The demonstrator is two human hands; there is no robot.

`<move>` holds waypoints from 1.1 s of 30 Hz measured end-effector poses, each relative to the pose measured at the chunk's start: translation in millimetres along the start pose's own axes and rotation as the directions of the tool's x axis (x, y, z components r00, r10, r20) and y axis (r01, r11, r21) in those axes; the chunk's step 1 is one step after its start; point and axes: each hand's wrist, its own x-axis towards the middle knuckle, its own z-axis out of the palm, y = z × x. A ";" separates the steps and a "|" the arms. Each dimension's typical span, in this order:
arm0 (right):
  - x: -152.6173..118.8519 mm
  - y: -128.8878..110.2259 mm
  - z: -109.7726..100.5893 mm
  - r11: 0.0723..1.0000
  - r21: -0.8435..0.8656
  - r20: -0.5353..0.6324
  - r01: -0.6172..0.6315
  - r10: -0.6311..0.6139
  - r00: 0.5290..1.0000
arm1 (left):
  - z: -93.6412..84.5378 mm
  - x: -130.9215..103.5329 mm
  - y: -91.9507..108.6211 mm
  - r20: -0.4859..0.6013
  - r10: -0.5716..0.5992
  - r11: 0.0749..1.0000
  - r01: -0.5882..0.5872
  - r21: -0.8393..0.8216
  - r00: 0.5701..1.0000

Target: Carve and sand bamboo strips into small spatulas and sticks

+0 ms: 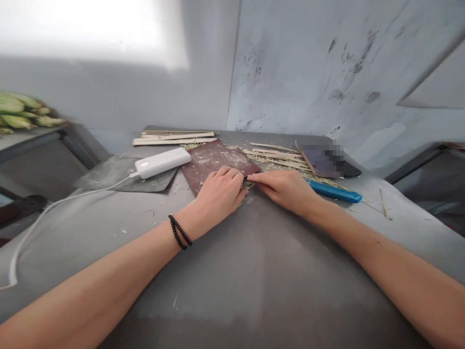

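Observation:
A worn reddish-brown sheet (pixel 214 162), dusted with pale shavings, lies on the grey table. My left hand (pixel 221 193) rests on its near right edge, fingers curled down; whatever they grip is hidden beneath them. Close beside it, my right hand (pixel 285 189) is closed in a pinch at the sheet's right corner. A small dark tip shows at its fingertips, too little of it to name. Thin pale slivers poke out under both hands. A blue-handled cutter (pixel 334 191) lies just beyond my right wrist.
Split bamboo strips (pixel 174 138) lie at the back edge, with more strips (pixel 278 157) among shavings to the right. A phone (pixel 321 161) lies behind the cutter. A white power bank (pixel 163 162) with a cable sits on a dark sheet (pixel 109 177). Green produce (pixel 22 111) is at far left.

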 end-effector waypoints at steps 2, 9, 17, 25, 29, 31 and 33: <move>0.1 -2.5 2.3 0.999 0.004 0.031 0.040 -0.040 0.999 | 1.5 0.1 -1.8 -0.006 0.002 1.000 -0.003 -0.020 1.000; -2.2 14.6 -3.0 0.999 -0.035 0.100 0.039 -0.036 0.994 | 3.4 -6.7 -11.6 -0.003 0.035 0.993 -0.036 -0.115 0.999; 1.0 -20.2 -0.5 0.996 0.010 0.140 0.087 -0.087 0.986 | 6.2 -6.3 -13.5 -0.007 0.036 0.981 -0.037 -0.188 0.999; -2.0 9.0 -4.5 0.979 -0.123 0.080 -0.163 0.174 0.982 | 7.4 -6.2 -13.2 0.021 0.015 0.976 -0.010 -0.218 1.000; 0.7 -14.7 -0.1 0.994 -0.105 0.141 -0.008 0.023 0.990 | 7.5 -5.8 -12.7 0.017 -0.003 0.970 0.007 -0.243 1.000; 2.0 -28.9 1.4 0.990 -0.086 0.165 0.113 -0.097 0.981 | 7.3 -5.6 -13.1 0.010 -0.009 0.964 0.012 -0.264 1.000; 1.5 -30.9 0.7 0.979 -0.090 0.172 0.181 -0.164 0.971 | 6.8 -5.4 -13.8 0.004 -0.022 0.958 0.022 -0.287 1.000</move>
